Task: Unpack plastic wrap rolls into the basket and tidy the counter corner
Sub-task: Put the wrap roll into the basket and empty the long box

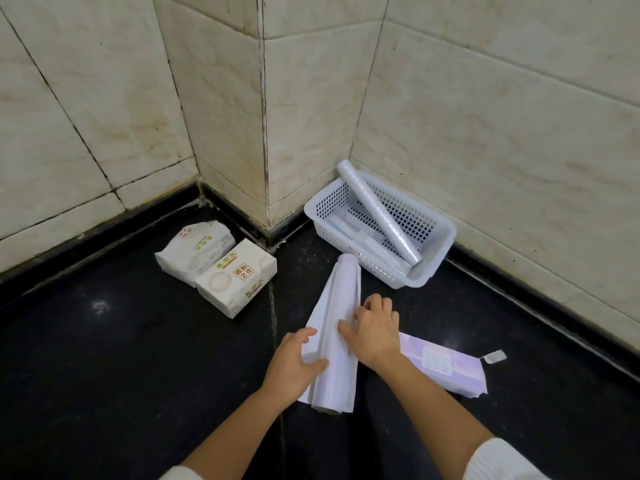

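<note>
A white plastic wrap roll [337, 337], half out of its loose white paper sleeve, lies on the black polished counter [121, 358] just in front of the white perforated plastic basket [440, 233] in the tiled corner. My left hand [294, 362] presses flat on the sleeve's near flap, fingers spread, gripping nothing. My right hand [375, 327] sits on the roll's right side with the fingertips curled onto the paper edge; it appears to be pinching the wrapper, though from this angle I cannot tell how firmly.

One clear, shiny roll of wrap [377, 216] already leans diagonally in the basket, its top end poking over the far rim, with what looks like a slim pale box [360, 233] lying beneath it. A flattened lilac printed wrapper [443, 365] lies on the counter under my right forearm, a small torn tab [495, 356] just beside its far end. Two white packs of tissues [214, 265] rest touching each other to the left, near the wall.

The risks, as I judge them: the round roll may slip free of the sleeve and run across the slick stone, or the thin paper may tear in shreds instead of peeling off whole, adding litter to a corner I mean to clear.
</note>
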`<state>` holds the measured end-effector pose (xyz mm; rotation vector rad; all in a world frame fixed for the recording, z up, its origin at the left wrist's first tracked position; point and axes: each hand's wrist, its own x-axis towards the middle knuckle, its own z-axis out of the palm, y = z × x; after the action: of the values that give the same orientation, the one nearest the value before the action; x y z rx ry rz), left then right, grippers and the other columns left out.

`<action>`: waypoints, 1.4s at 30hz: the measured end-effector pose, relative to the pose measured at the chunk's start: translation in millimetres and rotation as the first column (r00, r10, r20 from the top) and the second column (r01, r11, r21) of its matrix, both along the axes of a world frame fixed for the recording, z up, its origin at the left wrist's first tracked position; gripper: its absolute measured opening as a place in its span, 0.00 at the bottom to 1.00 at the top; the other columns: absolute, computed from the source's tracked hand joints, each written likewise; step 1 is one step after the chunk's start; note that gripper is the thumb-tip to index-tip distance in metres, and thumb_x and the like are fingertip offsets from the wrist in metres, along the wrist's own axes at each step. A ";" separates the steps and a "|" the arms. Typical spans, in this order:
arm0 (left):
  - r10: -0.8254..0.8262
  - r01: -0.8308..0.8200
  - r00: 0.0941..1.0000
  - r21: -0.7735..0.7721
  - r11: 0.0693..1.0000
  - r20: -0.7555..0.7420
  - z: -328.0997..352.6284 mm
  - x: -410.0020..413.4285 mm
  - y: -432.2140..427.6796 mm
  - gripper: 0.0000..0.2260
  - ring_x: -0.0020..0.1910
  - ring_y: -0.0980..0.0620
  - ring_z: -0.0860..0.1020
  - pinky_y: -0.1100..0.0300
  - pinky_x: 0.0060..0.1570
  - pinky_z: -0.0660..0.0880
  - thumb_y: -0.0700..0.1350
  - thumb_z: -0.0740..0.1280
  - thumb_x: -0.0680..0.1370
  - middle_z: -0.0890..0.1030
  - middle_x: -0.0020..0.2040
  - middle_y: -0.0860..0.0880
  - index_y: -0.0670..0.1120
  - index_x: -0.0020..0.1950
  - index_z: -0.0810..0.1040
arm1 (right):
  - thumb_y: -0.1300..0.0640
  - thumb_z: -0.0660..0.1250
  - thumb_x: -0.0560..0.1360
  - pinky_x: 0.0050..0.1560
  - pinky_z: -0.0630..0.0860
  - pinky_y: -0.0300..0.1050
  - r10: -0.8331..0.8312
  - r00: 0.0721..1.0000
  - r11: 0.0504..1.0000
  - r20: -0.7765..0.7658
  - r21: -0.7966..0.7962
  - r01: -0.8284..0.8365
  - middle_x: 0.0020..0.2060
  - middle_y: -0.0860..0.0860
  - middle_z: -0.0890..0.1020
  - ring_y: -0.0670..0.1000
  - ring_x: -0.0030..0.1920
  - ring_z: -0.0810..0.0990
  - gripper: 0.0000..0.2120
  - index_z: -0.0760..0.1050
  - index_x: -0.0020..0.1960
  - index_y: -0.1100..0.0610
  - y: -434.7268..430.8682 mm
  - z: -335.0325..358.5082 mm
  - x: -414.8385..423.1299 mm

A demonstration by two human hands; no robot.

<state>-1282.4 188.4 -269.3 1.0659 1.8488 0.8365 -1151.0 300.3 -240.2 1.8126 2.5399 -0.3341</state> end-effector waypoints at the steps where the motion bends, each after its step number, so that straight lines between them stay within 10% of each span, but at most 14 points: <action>1: -0.006 0.006 1.000 -0.016 1.000 0.002 -0.4 -1.6 0.4 0.27 0.58 0.57 0.71 0.65 0.55 0.67 0.50 0.73 0.72 0.71 0.60 0.53 0.55 0.69 0.69 | 0.37 0.60 0.73 0.59 0.64 0.49 -0.018 1.000 1.000 0.022 -0.015 0.019 0.56 0.52 0.70 0.54 0.57 0.65 0.25 0.78 0.51 0.58 -1.5 -1.3 -3.4; 13: -0.246 0.231 0.968 -0.195 0.953 -0.055 5.7 -21.7 7.9 0.24 0.70 0.49 0.67 0.56 0.71 0.64 0.38 0.57 0.81 0.66 0.72 0.46 0.47 0.77 0.60 | 0.28 0.62 0.63 0.65 0.63 0.54 -0.349 0.937 0.848 -0.003 -0.427 0.314 0.64 0.55 0.69 0.58 0.66 0.62 0.42 0.72 0.63 0.60 6.9 2.3 -17.8; 22: -0.414 0.369 0.909 -0.361 0.856 -0.054 17.5 -32.9 29.5 0.22 0.72 0.49 0.64 0.59 0.71 0.62 0.39 0.55 0.81 0.60 0.75 0.47 0.43 0.76 0.61 | 0.34 0.73 0.55 0.46 0.83 0.51 -0.508 0.790 0.653 -0.343 -0.752 0.093 0.45 0.57 0.85 0.55 0.43 0.86 0.36 0.78 0.54 0.58 34.3 89.5 31.1; 25: -0.469 0.425 0.883 -0.397 0.814 -0.017 36.8 -44.2 47.5 0.20 0.70 0.47 0.69 0.62 0.63 0.67 0.41 0.55 0.81 0.67 0.73 0.45 0.46 0.73 0.67 | 0.36 0.75 0.55 0.43 0.83 0.49 -0.472 0.763 0.701 -0.441 -0.713 0.022 0.41 0.55 0.86 0.55 0.41 0.86 0.32 0.79 0.52 0.55 51.4 120.0 43.1; 30: -0.386 0.354 0.922 -0.383 0.853 -0.006 64.5 -58.9 90.9 0.11 0.37 0.53 0.76 0.68 0.29 0.70 0.41 0.63 0.77 0.80 0.44 0.47 0.46 0.57 0.80 | 0.34 0.72 0.55 0.44 0.82 0.48 -0.460 0.759 0.760 -0.460 -0.647 0.069 0.42 0.54 0.86 0.53 0.40 0.85 0.33 0.79 0.51 0.55 99.3 151.2 41.7; 33: -0.408 0.335 0.899 -0.352 0.874 -0.158 77.6 -64.7 124.0 0.07 0.40 0.51 0.76 0.59 0.42 0.75 0.43 0.61 0.76 0.79 0.43 0.47 0.48 0.46 0.80 | 0.36 0.72 0.61 0.43 0.81 0.45 -0.437 0.760 0.825 -0.481 -0.551 0.125 0.42 0.51 0.84 0.52 0.41 0.84 0.24 0.80 0.46 0.54 131.2 157.7 30.6; 37: -0.282 0.244 0.876 -0.146 0.959 -0.391 80.4 -62.4 168.8 0.20 0.64 0.47 0.73 0.56 0.64 0.70 0.47 0.62 0.78 0.72 0.67 0.46 0.47 0.71 0.69 | 0.43 0.75 0.64 0.31 0.68 0.42 -0.350 0.775 0.909 -0.526 -0.392 0.144 0.35 0.49 0.78 0.48 0.34 0.75 0.18 0.73 0.37 0.56 179.2 150.6 9.4; 42: -0.267 0.288 0.821 -0.037 0.957 -0.504 61.8 -52.4 211.2 0.26 0.78 0.46 0.50 0.53 0.75 0.53 0.51 0.56 0.82 0.51 0.79 0.44 0.46 0.78 0.55 | 0.49 0.77 0.64 0.31 0.66 0.42 -0.279 0.847 0.944 -0.453 -0.291 0.155 0.41 0.52 0.77 0.49 0.36 0.73 0.19 0.72 0.45 0.57 220.3 111.4 -17.6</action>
<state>-1334.8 399.6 -207.5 1.6585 2.0250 0.4422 -1168.6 520.6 -128.8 2.1330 2.4027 -1.2022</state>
